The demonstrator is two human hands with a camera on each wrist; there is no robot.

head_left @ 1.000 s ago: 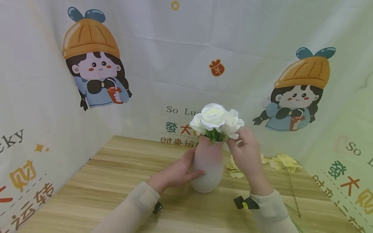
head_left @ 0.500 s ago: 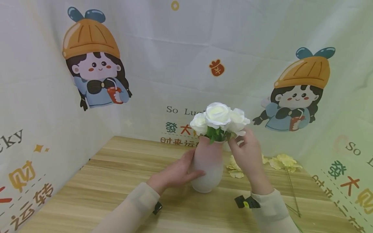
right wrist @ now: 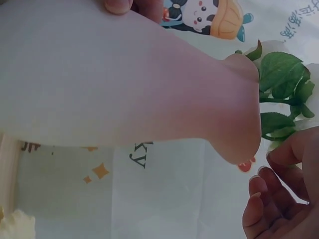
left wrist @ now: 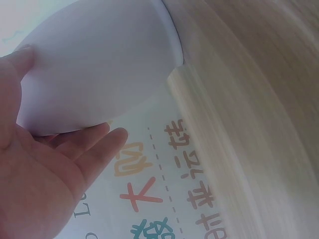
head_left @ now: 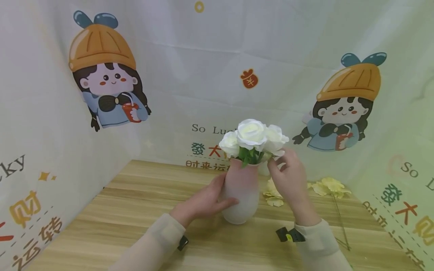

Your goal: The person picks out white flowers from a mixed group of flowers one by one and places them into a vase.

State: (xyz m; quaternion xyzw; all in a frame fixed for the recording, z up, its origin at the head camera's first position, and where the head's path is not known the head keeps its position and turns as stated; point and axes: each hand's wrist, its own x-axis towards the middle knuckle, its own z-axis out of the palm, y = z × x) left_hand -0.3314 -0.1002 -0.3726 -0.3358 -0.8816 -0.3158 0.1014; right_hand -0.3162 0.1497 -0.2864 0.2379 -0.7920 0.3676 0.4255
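Note:
A vase (head_left: 240, 194), pink at the neck and white below, stands upright on the wooden table. My left hand (head_left: 207, 199) grips its left side, thumb in front; the left wrist view shows the fingers (left wrist: 102, 149) around the vase's body (left wrist: 99, 64). Several white artificial roses (head_left: 252, 133) with green leaves (right wrist: 281, 74) rise from the mouth; their lower stems are hidden inside. My right hand (head_left: 289, 177) is beside the rightmost rose (head_left: 275, 138), with bent fingers and fingertips close under its petals. In the right wrist view that hand (right wrist: 286, 194) shows nothing visible between its fingertips.
Yellow artificial flowers (head_left: 330, 187) with thin stems lie on the table (head_left: 145, 195) at the right. Another yellow flower (head_left: 273, 194) is partly hidden behind my right hand. A printed cloth backdrop (head_left: 190, 75) encloses the table's back and sides.
The white roses shifted right and spread apart between the first two frames. Since then my right hand has drawn slightly right from the rose. My left hand keeps its grip on the vase.

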